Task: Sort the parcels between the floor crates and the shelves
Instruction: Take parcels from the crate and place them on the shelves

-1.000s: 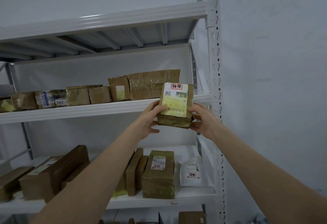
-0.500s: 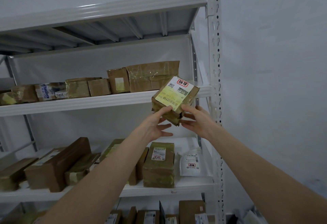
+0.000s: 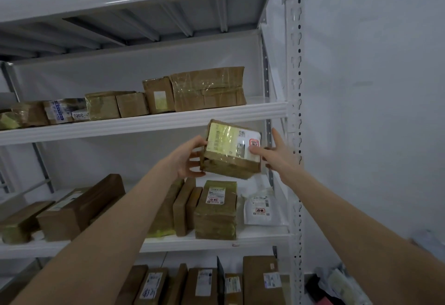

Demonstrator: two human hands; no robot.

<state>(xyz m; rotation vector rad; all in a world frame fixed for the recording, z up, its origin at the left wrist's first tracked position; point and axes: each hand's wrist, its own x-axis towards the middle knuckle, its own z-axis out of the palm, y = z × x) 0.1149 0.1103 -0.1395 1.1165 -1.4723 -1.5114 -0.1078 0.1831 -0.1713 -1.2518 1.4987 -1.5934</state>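
I hold a brown taped parcel (image 3: 226,145) with a yellow-white label in front of the shelving, just under the front lip of the upper shelf (image 3: 144,124). It lies on its side, the label's red mark toward the right. My left hand (image 3: 189,160) grips its left end, thumb on the front and fingers underneath. My right hand (image 3: 279,157) pinches the right end, the thumb lying on the label and the fingers spread behind.
Several taped boxes (image 3: 209,90) line the upper shelf, with a gap at its right end by the white upright post (image 3: 295,88). The middle shelf (image 3: 252,236) holds upright parcels (image 3: 215,210) and a white bag (image 3: 258,208). More boxes (image 3: 260,280) stand below.
The parcel has turned clockwise from upright to lying sideways and has dropped from shelf-edge height to just under it. My right thumb has moved onto the label.
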